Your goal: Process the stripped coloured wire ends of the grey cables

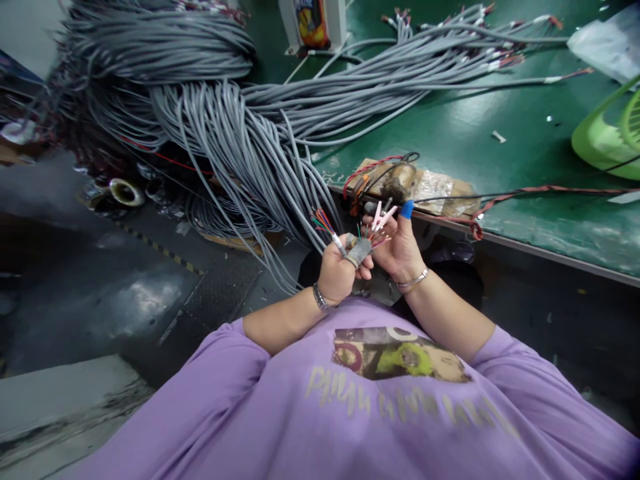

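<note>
My left hand [339, 272], its thumb and a finger wrapped in grey tape, is closed around a grey cable. Above the fist the cable's white-banded end [338, 243] fans out into thin coloured wires [324, 220]. More coloured wire tips [373, 237] stick out past the taped thumb, toward the other hand. My right hand [400, 252], with a blue finger cot [407, 209] on the thumb, is closed on a small pink clip [383, 217], which looks like a clothes peg. Its fingers are partly hidden behind the clip and wires.
A big bundle of grey cables [215, 127] drapes over the green table [465, 123]. Near the table edge lies a cardboard piece [450, 190] with a soldering-like fixture [400, 181] and red and black leads. A green basket [600, 137] stands at the right.
</note>
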`<state>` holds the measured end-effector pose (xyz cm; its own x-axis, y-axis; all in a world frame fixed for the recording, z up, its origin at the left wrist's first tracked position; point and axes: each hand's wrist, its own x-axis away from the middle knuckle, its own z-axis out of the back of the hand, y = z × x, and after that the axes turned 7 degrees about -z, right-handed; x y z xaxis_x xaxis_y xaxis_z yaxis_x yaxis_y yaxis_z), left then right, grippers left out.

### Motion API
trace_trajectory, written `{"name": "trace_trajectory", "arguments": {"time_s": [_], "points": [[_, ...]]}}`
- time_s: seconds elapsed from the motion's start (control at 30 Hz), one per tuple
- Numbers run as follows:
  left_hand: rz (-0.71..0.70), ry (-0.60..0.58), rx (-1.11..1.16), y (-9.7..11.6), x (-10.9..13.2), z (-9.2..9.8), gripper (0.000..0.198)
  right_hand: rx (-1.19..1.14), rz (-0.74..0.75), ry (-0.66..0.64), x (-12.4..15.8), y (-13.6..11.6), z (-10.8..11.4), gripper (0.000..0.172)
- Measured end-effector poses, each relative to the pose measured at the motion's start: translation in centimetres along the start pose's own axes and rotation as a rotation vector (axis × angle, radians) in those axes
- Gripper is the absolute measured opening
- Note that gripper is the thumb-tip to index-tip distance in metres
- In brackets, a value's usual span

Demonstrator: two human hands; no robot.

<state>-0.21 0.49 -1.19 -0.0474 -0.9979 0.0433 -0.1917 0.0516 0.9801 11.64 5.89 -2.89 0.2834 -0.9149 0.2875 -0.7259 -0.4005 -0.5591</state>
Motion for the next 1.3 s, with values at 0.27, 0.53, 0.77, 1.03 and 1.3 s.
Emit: {"name": "trace_trajectory", "arguments": {"time_s": [0.27,0.53,0.77,1.03,1.3], "points": [[-0.014,-0.011,0.029,0.3,0.3,0.1,0.042,0.082,-0.015,0.008,1.0,-1.4,0.1,0.056],[-0.064,0.003,0.028,0.4,0.9,0.6,0.042,0.084,-0.047,0.015,1.7,-1.8,-0.4,0.029],[-0.14,0.067,0.029,0.2,0.0,0.0,0.038,0.065,-0.041,0.014,1.3,-1.6,-0.3,0.042],[-0.139,0.108,-0.002,-0.1,-0.5,0.0,0.037,0.026,0.027,0.066,0.1,-1.2,-0.3,0.038],[-0.092,0.046,-0.034,-0.4,-0.5,-0.2,0.042,0.045,0.066,0.071,0.0,-0.9,-0.4,0.041]]}}
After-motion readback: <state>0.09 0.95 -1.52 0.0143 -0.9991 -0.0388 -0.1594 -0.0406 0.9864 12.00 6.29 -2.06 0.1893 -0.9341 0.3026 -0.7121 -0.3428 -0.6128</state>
